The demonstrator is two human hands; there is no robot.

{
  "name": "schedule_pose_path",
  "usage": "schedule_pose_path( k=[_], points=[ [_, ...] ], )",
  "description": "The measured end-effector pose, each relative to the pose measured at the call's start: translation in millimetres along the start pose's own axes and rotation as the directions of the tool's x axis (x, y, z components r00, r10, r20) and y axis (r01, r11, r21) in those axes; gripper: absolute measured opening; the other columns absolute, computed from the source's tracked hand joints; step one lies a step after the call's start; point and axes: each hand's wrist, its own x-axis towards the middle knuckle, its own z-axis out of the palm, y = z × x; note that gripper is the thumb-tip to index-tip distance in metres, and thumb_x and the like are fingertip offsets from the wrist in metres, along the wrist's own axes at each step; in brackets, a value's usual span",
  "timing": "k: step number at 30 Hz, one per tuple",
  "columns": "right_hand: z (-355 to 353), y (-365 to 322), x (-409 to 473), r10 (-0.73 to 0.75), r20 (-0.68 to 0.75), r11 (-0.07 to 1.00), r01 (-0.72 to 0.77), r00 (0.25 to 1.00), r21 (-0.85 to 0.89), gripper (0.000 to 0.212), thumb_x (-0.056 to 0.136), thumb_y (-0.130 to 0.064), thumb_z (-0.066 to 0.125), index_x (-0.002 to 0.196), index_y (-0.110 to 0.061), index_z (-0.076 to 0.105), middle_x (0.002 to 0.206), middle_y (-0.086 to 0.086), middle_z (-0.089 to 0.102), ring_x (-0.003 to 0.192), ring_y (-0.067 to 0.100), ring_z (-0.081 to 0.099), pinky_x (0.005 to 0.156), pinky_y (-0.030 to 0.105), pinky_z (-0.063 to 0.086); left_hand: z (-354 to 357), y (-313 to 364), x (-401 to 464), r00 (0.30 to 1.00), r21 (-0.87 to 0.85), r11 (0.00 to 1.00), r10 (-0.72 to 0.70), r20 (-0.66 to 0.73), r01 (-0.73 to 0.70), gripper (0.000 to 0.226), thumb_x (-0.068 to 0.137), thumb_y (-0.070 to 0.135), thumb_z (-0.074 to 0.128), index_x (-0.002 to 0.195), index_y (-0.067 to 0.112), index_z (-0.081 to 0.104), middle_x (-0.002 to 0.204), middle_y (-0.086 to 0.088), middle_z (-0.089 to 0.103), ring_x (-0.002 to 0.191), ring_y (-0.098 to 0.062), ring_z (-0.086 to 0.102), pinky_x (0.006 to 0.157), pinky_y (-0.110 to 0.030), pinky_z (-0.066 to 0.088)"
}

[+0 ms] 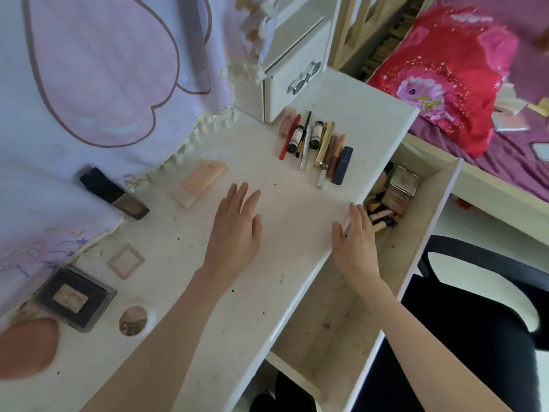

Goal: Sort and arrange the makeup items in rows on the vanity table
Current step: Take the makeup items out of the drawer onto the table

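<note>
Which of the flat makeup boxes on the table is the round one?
The round compact, near the table's front edge beside the left forearm. The dark palette next to it is rectangular, and the small pink compact above it is square.

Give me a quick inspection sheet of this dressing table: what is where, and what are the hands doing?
Surface: white vanity table, speckled with dark specks.
Job's things: row of slim makeup tubes and pencils laid side by side at the far end; pink tube, dark foundation bottle, pink square compact, dark palette and round compact scattered nearer.
Clutter: more makeup in the open drawer.
Hands: left hand flat, fingers straight, over the tabletop; right hand at the table's edge, holding nothing.
Cables: nothing seen.
Surroundings: pink printed cloth, small drawer unit, bed with red pillow.
</note>
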Motion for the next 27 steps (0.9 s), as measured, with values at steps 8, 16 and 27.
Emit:
schedule_pose_path(
  k=[8, 16, 27],
  points=[
    [-43.7, 68.6, -43.2, -0.017, 0.065, 0.985, 0.028, 0.998, -0.173, 0.040, 0.095, -0.014, 0.045, 0.135, -0.005, 0.042, 0.127, 0.014, 0.053, 0.114, 0.027, 0.052, 0.093, 0.034, 0.043, 54.4, 87.8, -61.1, 0.945, -0.096, 0.950, 0.306, 0.117, -0.296, 0.046, 0.096, 0.021, 0.046, 0.140, 0.016, 0.037, 0.149, -0.007, 0.033, 0.138, -0.022, 0.030, 0.109, -0.033, 0.029],
    [-66.9, 109.8, 11.0, -0.139, 0.238, 0.802, 0.250, 0.961, -0.542, 0.036, 0.095, -0.015, 0.038, 0.130, -0.007, 0.046, 0.128, 0.010, 0.051, 0.117, 0.025, 0.045, 0.106, 0.031, 0.024, 134.0, 135.8, -52.7, 0.912, -0.083, 0.955, 0.297, 0.284, -0.285, 0.054, 0.097, 0.013, 0.037, 0.147, 0.018, 0.017, 0.156, -0.005, 0.010, 0.144, -0.018, 0.003, 0.114, -0.030, 0.006],
    [-46.9, 143.4, 113.2, -0.110, 0.393, 0.641, 0.367, 0.913, -0.674, 0.037, 0.088, -0.007, 0.049, 0.125, -0.006, 0.049, 0.129, 0.015, 0.048, 0.125, 0.031, 0.040, 0.111, 0.039, 0.022, 214.2, 145.7, 27.6, 0.962, 0.200, 0.970, 0.086, 0.260, -0.140, 0.067, 0.092, 0.001, 0.041, 0.147, 0.007, 0.004, 0.155, -0.016, -0.004, 0.143, -0.032, -0.007, 0.116, -0.044, 0.000]
  ],
)
